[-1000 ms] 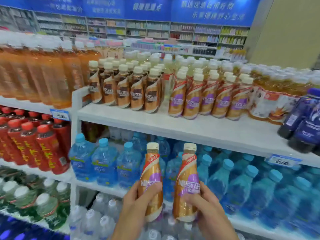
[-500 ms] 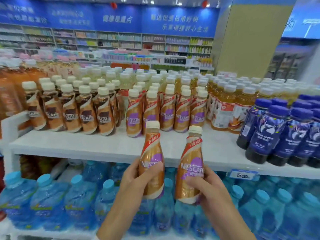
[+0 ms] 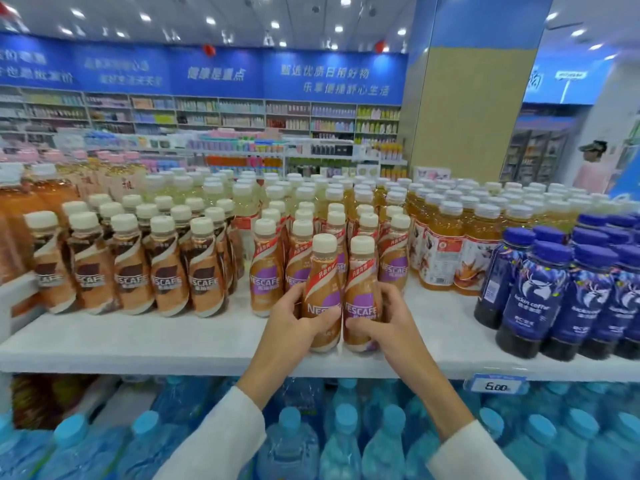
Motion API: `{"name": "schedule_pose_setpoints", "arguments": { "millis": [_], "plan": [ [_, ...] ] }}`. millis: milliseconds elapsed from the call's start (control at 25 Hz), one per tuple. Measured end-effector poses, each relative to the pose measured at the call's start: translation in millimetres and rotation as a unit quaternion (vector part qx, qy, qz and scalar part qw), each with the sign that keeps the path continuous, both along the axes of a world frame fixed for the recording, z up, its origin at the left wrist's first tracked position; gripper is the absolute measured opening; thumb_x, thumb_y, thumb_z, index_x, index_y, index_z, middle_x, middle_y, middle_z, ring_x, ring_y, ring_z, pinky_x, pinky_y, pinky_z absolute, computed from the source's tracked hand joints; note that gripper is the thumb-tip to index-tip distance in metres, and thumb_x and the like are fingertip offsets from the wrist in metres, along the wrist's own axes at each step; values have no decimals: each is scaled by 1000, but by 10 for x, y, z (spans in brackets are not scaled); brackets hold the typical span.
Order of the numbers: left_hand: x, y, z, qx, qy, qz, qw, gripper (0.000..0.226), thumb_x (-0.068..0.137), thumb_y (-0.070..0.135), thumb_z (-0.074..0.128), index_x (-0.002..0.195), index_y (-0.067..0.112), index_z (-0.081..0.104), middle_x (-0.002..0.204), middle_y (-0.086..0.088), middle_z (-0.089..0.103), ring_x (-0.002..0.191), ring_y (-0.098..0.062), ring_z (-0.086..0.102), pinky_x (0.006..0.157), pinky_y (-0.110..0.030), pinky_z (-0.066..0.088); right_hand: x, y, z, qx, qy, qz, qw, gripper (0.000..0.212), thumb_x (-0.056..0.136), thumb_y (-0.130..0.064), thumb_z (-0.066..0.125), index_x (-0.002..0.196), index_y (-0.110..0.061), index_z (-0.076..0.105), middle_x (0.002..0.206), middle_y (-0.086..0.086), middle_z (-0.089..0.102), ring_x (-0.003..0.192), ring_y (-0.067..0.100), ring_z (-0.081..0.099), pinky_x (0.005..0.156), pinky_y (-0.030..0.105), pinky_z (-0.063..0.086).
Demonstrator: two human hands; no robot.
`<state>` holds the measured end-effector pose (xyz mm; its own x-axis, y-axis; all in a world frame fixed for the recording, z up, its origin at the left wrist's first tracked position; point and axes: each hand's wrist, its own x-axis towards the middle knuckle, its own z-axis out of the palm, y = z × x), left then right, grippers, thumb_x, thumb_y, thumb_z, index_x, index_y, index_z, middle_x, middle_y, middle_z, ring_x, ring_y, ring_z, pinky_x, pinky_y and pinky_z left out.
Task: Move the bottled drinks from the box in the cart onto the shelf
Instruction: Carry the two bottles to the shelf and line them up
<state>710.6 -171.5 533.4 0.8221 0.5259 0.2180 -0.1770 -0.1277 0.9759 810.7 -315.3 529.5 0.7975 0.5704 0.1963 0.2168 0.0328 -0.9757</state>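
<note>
**Two bottles at the front of the shelf, one in each hand**

I am looking across a shop. A blue banner wall (image 3: 214, 72) with white lettering runs along the back above stocked racks, and a tan pillar (image 3: 471, 109) stands toward the right. In front of me is a white shelf (image 3: 138, 337) packed with drinks.

At its far left stand tall orange bottles (image 3: 20, 209), then a block of brown-label bottles (image 3: 166, 275) with cream caps. Next comes a block of purple-label bottles (image 3: 266, 271) of the same shape.

Right in front of that block, my left hand (image 3: 294, 323) grips the left bottle (image 3: 322, 271), fingers curled round its far side and thumb across the label. This bottle stands upright with its base at the front part of the shelf; I cannot tell whether it rests fully on the board.

Just beside it, sides about touching, is the right bottle (image 3: 362, 275), also upright and at the same depth. My right hand (image 3: 391, 323) clasps it low down, thumb on the front and fingers wrapped behind. Both bottles carry the purple label and a cream cap. White sleeves (image 3: 221, 441) cover my forearms.

Further right are yellow bottles (image 3: 446, 251) with pale caps, then dark blue bottles (image 3: 533, 299) toward the shelf's right end. A price tag (image 3: 497, 386) hangs on the shelf edge below them.

On the level underneath, water bottles (image 3: 291, 445) with blue caps fill the width. In the far right background stands a person (image 3: 590, 171) in a pink top.
</note>
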Motion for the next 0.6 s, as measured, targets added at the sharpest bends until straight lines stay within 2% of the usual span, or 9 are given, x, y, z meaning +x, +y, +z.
{"name": "schedule_pose_setpoints", "arguments": {
  "millis": [200, 280, 360, 480, 600],
  "plan": [
    [-6, 53, -66, 27, 11, -7, 1000, 42, 79, 26, 82, 108, 43, 57, 113, 23, 65, 95, 14, 64, 72, -9, 52, 81, -41, -73, -15, -7, 30, 999, 65, 76, -6, 83, 126, -25, 48, 116, -7, 69, 107, 10, 69, 84, 28, 58],
    [-58, 63, -122, 50, 19, 5, 999, 57, 72, 35, 86, 120, 41, 55, 119, 20, 65, 101, 11, 63, 76, -9, 52, 44, -67, -83, -38, -29, 18, 999, 72, 76, -14, 87, 132, -30, 43, 121, -13, 65, 110, 3, 65, 93, 28, 55],
    [-137, 48, -175, 85, 28, 42, 995, 72, 64, 42, 91, 124, 40, 52, 116, 22, 64, 102, 10, 62, 77, -8, 51, -37, -91, -91, -61, -64, -29, 996, 79, 73, -27, 90, 133, -34, 40, 122, -20, 60, 109, -2, 63, 93, 23, 53],
    [-184, 2, -232, 116, 39, 101, 987, 76, 57, 43, 95, 120, 37, 52, 109, 21, 63, 96, 2, 65, 71, -10, 52, -150, -92, -134, -71, -85, -94, 989, 71, 70, -30, 91, 125, -33, 46, 116, -19, 62, 103, -5, 62, 88, 19, 53],
    [-147, 8, -264, 100, 37, 111, 988, 66, 60, 35, 96, 112, 34, 55, 105, 18, 68, 92, -1, 68, 77, -17, 56, -145, -107, -186, -64, -83, -111, 988, 58, 73, -23, 90, 116, -37, 53, 112, -17, 67, 99, -7, 63, 89, 21, 55]
  ]
}}
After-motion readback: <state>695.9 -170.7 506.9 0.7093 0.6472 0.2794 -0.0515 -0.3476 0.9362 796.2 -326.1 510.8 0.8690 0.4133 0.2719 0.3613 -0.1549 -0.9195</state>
